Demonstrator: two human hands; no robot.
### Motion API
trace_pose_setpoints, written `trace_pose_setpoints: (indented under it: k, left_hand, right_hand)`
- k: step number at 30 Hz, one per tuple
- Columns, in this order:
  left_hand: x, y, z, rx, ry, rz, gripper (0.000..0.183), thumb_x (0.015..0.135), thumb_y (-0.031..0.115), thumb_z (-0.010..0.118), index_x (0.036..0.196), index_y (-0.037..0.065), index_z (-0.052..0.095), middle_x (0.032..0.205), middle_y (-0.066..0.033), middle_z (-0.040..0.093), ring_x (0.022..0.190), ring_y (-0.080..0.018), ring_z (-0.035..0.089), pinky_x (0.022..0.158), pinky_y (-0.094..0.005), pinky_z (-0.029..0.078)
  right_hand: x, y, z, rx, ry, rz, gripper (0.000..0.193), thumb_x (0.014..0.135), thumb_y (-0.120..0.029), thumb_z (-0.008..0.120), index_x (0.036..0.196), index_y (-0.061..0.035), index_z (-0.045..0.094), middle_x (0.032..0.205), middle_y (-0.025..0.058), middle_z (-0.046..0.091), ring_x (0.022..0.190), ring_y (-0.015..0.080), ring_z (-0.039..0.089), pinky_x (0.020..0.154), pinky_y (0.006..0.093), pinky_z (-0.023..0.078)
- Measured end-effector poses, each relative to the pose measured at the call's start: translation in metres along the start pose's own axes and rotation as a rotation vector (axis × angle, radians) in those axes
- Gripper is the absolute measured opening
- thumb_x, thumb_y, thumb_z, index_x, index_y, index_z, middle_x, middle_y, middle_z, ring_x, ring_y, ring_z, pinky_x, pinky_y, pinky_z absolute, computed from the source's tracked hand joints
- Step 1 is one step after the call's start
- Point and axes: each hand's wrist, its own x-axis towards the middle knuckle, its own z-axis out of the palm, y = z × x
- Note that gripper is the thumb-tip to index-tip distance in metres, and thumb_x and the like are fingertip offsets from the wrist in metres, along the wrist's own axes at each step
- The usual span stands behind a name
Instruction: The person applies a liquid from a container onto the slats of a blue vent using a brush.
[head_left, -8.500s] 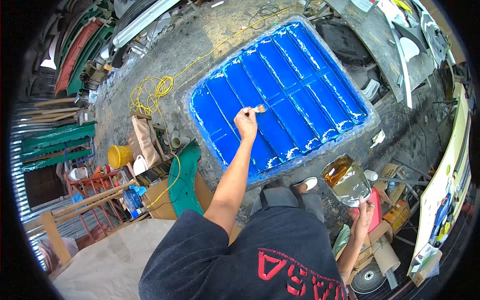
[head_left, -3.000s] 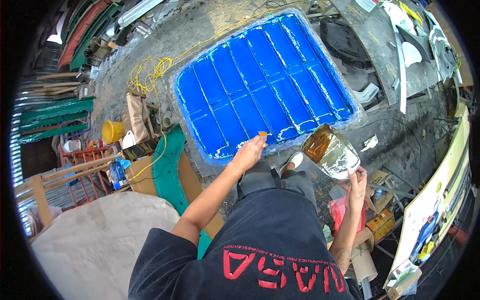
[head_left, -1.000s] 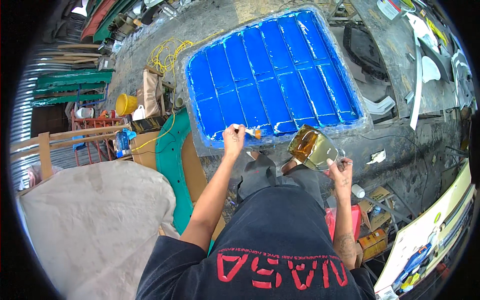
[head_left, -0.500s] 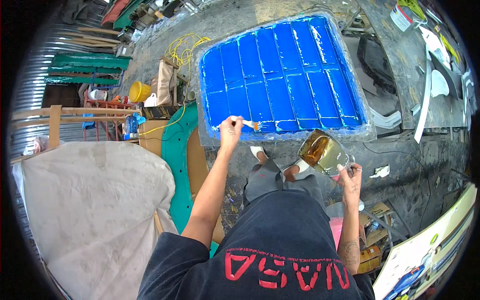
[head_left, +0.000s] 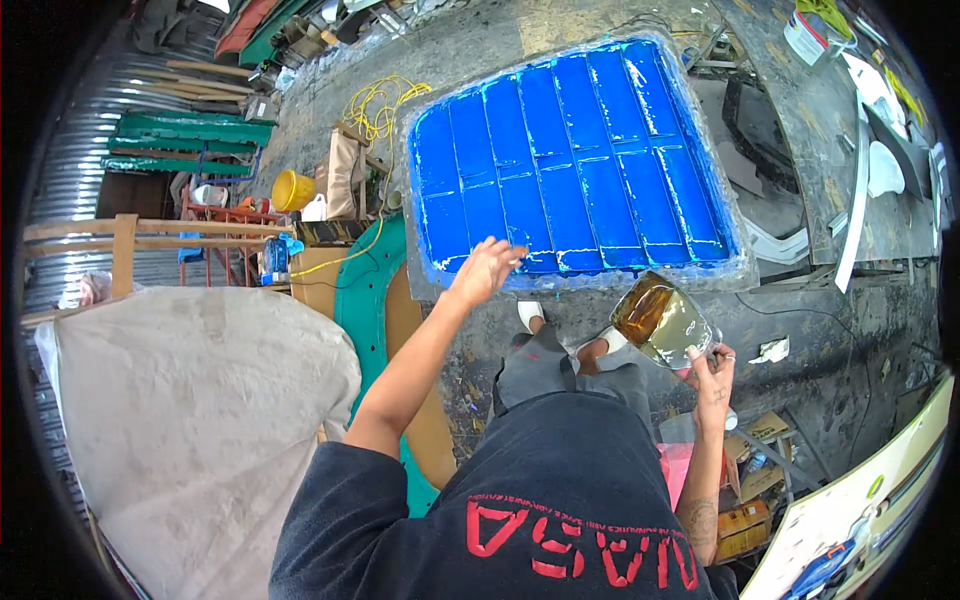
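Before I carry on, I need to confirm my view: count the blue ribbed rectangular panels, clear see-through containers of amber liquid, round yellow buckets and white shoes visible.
Blue ribbed rectangular panel: 1
Clear see-through container of amber liquid, in the right hand: 1
Round yellow bucket: 1
White shoes: 2
Total: 5

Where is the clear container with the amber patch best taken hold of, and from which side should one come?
Grip the clear container, probably by its near right edge, coming from the person's right, where the right hand has it: that edge seems thin enough for a pinch, and the amber patch lies toward the far left end.
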Motion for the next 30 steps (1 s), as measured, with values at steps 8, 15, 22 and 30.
trace_pose_setpoints:
  k: [8,15,22,30]
  left_hand:
    - [0.007,-0.062,-0.016,-0.416,0.084,-0.194,0.012,0.091,0.012,0.065,0.094,0.005,0.074,0.091,-0.0109,0.071,0.082,-0.0239,0.066,0.075,-0.0353,0.050]
    - [-0.008,-0.039,-0.014,-0.100,0.109,0.164,0.030,0.086,0.008,0.065,0.116,0.009,0.069,0.088,-0.0103,0.065,0.083,-0.0266,0.057,0.078,-0.0393,0.043]
    - [-0.048,-0.032,-0.014,-0.282,0.062,0.184,0.014,0.092,0.008,0.057,0.103,0.004,0.066,0.103,-0.0097,0.066,0.093,-0.0294,0.057,0.082,-0.0405,0.046]
    - [0.078,-0.116,-0.004,-0.529,0.289,0.007,0.011,0.092,0.006,0.059,0.093,0.003,0.069,0.087,-0.0145,0.068,0.078,-0.0303,0.065,0.068,-0.0394,0.049]
  right_hand:
    - [-0.013,-0.001,0.013,0.055,0.080,0.020,0.051,0.087,-0.021,0.075,0.121,-0.0034,0.041,0.108,0.0084,0.058,0.091,0.0139,0.057,0.071,0.0288,0.052]
    - [-0.041,-0.009,0.036,0.033,0.234,0.020,0.049,0.088,-0.025,0.073,0.121,-0.0041,0.043,0.106,0.0068,0.058,0.089,0.0138,0.058,0.068,0.0275,0.050]
    - [-0.063,0.002,0.067,0.080,0.323,0.018,0.039,0.092,-0.026,0.068,0.117,-0.0058,0.046,0.102,0.0050,0.059,0.075,0.0127,0.059,0.064,0.0285,0.052]
    - [-0.091,-0.004,0.101,0.054,0.433,0.000,0.041,0.093,-0.035,0.064,0.117,-0.0067,0.047,0.101,0.0039,0.056,0.084,0.0112,0.056,0.064,0.0309,0.052]
